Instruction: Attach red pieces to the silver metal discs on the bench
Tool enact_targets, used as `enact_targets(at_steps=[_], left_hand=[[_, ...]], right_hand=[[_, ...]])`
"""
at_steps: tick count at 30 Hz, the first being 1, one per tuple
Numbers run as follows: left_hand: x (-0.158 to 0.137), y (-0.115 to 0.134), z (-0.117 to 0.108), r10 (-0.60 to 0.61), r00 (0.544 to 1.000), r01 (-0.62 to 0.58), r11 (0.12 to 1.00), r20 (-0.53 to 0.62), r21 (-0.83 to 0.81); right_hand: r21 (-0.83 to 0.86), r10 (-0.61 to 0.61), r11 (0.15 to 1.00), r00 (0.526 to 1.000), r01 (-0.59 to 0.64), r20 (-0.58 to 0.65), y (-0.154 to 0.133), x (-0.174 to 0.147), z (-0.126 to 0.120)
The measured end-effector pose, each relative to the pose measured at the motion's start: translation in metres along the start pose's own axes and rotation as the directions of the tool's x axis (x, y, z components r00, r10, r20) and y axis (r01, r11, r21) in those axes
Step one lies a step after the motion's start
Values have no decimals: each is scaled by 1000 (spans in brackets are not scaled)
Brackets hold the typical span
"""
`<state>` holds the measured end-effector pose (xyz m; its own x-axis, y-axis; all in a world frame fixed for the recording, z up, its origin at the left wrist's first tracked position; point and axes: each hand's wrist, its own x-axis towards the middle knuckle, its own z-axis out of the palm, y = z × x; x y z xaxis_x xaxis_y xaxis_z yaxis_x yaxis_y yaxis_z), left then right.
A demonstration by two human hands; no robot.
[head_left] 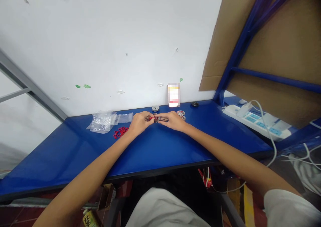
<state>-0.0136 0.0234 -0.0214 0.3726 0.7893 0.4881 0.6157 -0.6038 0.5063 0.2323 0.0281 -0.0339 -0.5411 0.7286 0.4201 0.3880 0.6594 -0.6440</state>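
Note:
Over the blue table, my left hand (139, 122) and my right hand (173, 120) meet with their fingertips close together. Pinched in my left hand is a short piece of red cord (151, 118). The fingers of my right hand are closed on a small round metallic disc (156, 118), and the cord touches or nearly touches it. Beside my left wrist lies a tangled pile of red cords (119, 132). Several shiny round discs (181, 113) lie just behind my right hand. A grey round tin-like piece (155, 108) sits behind both hands.
Clear plastic bags (101, 121) lie on the left of the blue table (160, 146). Against the wall stands a small blurred box (174, 96), with a black round object (194, 104) to its right. A white power strip (255, 121) with a cable occupies the right end.

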Motion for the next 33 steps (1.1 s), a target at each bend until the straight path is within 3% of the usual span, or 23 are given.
enact_targets(at_steps=[11,19,24,28,33], left_hand=[[-5,6,7,71,997,-66,975,-14,211],[-8,17,8,66,997,-52,965,-47,256],[-6,18,7,60,997,-51,984,-46,170],[-4,21,7,-68,996,65,997,-63,-49],[-4,21,11,-216,976,199,936,-26,-291]], right_hand=[[-10,-13,1000,999,13,-39,-8,1,4],[-52,-31,998,996,27,-86,-15,0,6],[68,-38,997,993,45,-112,-8,0,13],[72,-51,995,987,63,-153,-9,0,14],[-28,-113,994,978,110,-177,-16,-2,11]])
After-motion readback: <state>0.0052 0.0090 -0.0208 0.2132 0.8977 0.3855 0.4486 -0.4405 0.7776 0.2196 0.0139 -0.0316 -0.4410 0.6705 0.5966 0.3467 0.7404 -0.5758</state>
